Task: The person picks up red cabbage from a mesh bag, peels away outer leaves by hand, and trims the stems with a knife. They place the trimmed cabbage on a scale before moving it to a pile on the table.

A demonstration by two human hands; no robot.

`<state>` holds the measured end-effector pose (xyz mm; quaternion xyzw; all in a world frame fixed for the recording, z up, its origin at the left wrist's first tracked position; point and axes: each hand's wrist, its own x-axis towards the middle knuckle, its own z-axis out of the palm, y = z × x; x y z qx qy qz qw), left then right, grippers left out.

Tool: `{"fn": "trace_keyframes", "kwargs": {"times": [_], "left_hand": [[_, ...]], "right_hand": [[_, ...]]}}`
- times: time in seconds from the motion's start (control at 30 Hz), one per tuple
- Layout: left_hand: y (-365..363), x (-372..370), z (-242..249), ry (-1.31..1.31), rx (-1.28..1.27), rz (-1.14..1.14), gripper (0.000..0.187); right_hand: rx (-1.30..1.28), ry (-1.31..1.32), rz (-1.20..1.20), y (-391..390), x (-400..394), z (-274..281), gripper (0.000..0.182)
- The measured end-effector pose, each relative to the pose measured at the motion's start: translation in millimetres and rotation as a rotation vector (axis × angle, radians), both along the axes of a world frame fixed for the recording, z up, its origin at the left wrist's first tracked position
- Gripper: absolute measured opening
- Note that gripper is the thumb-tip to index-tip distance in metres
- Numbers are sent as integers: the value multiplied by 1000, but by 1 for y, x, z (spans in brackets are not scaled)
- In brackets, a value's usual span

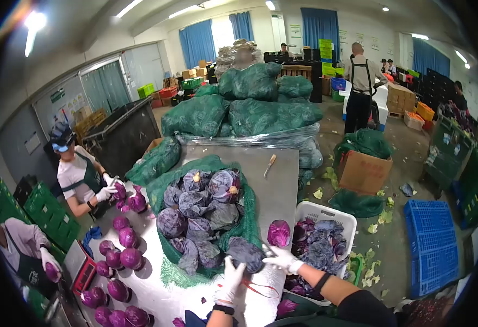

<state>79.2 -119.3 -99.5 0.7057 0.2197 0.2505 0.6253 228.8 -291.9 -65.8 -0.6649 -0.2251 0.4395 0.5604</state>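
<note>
A red cabbage with dull, dark outer leaves is between my two white-gloved hands at the front of the table. My left hand grips its near left side, thumb and fingers against the leaves. From the right, my right hand has its fingers on the cabbage's edge. Just beyond, an opened green mesh bag holds several dark-leaved cabbages. A trimmed, shiny purple cabbage rests near my right hand. A red strap lies by my left hand.
To the right, a white crate holds loose cabbage leaves. A knife lies on the metal table. Trimmed cabbages spread left, near a red scale. Two co-workers hold cabbages there. Full mesh bags are stacked behind.
</note>
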Motion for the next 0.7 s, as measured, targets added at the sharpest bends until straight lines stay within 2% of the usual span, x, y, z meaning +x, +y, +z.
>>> {"fn": "trace_keyframes", "kwargs": {"times": [0.03,0.1,0.13,0.2,0.23,0.27,0.3,0.37,0.4,0.43,0.47,0.5,0.53,0.57,0.63,0.67,0.7], "left_hand": [[-9,-4,-4,48,59,4,51],[-20,-15,-22,-27,100,89,44],[-19,-19,-23,-34,107,90,44],[-37,-46,21,53,293,-15,37],[-54,-59,54,78,265,-12,34],[-65,-72,74,75,212,-44,39],[-72,-80,84,75,156,-78,45],[-85,-100,84,132,208,-106,49],[-91,-108,82,176,288,-105,51],[-97,-116,78,225,394,-93,53],[-104,-122,73,275,500,-67,56],[-108,-126,67,319,599,-47,58],[-112,-131,60,358,679,-27,61],[-115,-135,55,383,738,-19,63],[-115,-145,41,371,799,-67,71],[-113,-143,36,461,752,10,71],[-111,-142,32,553,704,86,72]], "right_hand": [[-40,-101,22,14,-8,-3,74],[0,-22,-17,23,-16,-1,75],[131,51,-78,26,-17,-17,77],[17,-1,-111,16,-28,7,66],[-12,21,-111,9,-30,18,62],[-5,4,-76,3,-31,27,56],[-11,3,-76,-3,-29,36,56],[-17,28,-8,-11,-31,49,47],[84,-251,40,-7,-41,54,44],[-171,-242,170,-14,-47,62,50],[-107,-534,277,-9,-41,4,55],[-35,-824,378,0,-52,19,59],[-392,-344,435,-8,-59,35,65],[-341,-277,419,-14,-72,58,64],[-346,-65,371,-12,-73,37,65],[-349,-58,371,-11,-72,27,65],[-246,62,288,-9,-71,18,62]]}}
